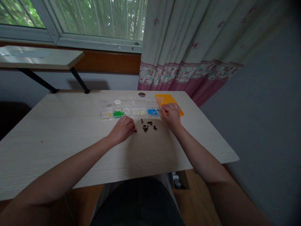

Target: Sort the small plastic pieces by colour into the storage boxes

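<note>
Small dark brown pieces [145,128] lie scattered on the table between my hands. My left hand [122,128] rests on the table left of them, fingers curled together at one dark piece; whether it grips that piece is hard to see. At the right end of a clear compartment box [130,110], my right hand [171,115] is closed in a pinch, and what it holds is too small to make out. The box has green pieces [118,113], blue pieces [152,112], pale yellow pieces [139,113] and a few yellow pieces [107,115] in separate compartments.
An orange sheet or folder [168,99] lies behind my right hand. A dark round spot [141,94] marks the table's back edge. A raised shelf [42,59] on black legs stands at the back left. A curtain [178,47] hangs behind the table [98,169].
</note>
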Available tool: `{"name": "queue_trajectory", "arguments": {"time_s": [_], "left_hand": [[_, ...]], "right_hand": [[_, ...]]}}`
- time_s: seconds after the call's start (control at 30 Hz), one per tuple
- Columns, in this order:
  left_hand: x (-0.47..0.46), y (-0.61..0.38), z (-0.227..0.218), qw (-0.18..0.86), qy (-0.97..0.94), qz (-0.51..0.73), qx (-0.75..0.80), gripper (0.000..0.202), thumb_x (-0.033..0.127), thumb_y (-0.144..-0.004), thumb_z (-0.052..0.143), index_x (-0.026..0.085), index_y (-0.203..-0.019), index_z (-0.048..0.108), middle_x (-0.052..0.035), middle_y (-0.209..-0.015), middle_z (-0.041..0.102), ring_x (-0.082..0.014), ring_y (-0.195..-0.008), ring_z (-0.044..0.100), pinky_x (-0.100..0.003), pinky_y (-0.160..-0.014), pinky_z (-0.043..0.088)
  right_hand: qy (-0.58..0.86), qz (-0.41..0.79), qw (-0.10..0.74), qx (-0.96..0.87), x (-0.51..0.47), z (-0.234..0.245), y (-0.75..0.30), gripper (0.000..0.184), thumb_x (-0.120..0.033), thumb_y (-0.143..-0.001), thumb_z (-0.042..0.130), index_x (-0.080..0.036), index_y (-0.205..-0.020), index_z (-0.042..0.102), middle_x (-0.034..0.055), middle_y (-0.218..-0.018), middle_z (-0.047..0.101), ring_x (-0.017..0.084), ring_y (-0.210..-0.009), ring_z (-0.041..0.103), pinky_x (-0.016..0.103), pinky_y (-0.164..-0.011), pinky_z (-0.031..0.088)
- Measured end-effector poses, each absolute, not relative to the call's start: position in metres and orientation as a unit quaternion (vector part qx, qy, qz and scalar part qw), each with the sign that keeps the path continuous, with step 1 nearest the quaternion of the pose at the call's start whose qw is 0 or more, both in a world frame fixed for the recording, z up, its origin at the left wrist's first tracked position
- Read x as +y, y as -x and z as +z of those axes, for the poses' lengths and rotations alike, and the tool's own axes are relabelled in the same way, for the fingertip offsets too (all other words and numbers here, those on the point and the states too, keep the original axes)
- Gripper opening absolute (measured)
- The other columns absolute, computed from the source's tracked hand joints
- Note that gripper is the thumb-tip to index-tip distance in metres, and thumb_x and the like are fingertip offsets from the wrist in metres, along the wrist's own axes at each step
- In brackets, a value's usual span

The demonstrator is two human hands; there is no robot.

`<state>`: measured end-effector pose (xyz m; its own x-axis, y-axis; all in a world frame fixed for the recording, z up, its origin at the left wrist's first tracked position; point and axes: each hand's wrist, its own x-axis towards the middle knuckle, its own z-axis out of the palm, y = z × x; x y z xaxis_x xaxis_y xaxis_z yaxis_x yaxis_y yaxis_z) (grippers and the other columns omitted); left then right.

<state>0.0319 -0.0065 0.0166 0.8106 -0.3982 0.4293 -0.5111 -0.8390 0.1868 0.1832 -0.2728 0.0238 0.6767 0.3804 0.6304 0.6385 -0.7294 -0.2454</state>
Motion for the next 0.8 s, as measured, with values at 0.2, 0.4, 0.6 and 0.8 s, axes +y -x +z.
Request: {"name": "queue_trajectory", "arguments": {"time_s": [0.2,0.4,0.6,0.8], "left_hand": [[-0.006,-0.033,0.016,0.153,-0.941,0.190,-0.235,0.022,0.027,-0.096,0.047,0.015,-0.087,0.063,-0.0100,-0.094,0.059,-0.0240,-0.094,0.048,-0.039,-0.086,0.044],[-0.005,-0.032,0.012,0.160,-0.941,0.199,-0.222,0.020,0.026,-0.095,0.047,0.016,-0.090,0.062,-0.0095,-0.095,0.058,-0.0247,-0.095,0.048,-0.041,-0.087,0.044],[-0.005,-0.032,0.013,0.180,-0.937,0.221,-0.201,0.018,0.025,-0.096,0.045,0.016,-0.091,0.061,-0.0092,-0.095,0.057,-0.0244,-0.095,0.048,-0.041,-0.087,0.043],[-0.005,-0.032,0.015,0.183,-0.934,0.221,-0.214,0.018,0.025,-0.096,0.045,0.016,-0.091,0.060,-0.0098,-0.097,0.057,-0.0241,-0.095,0.048,-0.041,-0.086,0.043]], "right_hand": [[0.812,-0.240,0.226,-0.482,-0.240,0.028,-0.143,0.022,-0.035,-0.097,0.052,-0.026,-0.096,0.072,0.0025,-0.092,0.070,0.021,-0.097,0.055,0.043,-0.098,0.032],[0.768,-0.212,0.198,-0.571,-0.220,0.019,-0.114,0.019,-0.042,-0.091,0.063,-0.026,-0.093,0.073,0.0023,-0.095,0.070,0.022,-0.103,0.054,0.043,-0.105,0.028],[0.796,-0.182,0.175,-0.550,-0.210,0.016,-0.103,0.021,-0.041,-0.090,0.063,-0.023,-0.086,0.072,0.0033,-0.088,0.068,0.022,-0.098,0.052,0.039,-0.095,0.032],[0.792,-0.184,0.185,-0.552,-0.207,0.017,-0.099,0.016,-0.031,-0.094,0.060,-0.025,-0.098,0.073,0.0030,-0.091,0.069,0.021,-0.096,0.052,0.038,-0.093,0.034]]}}
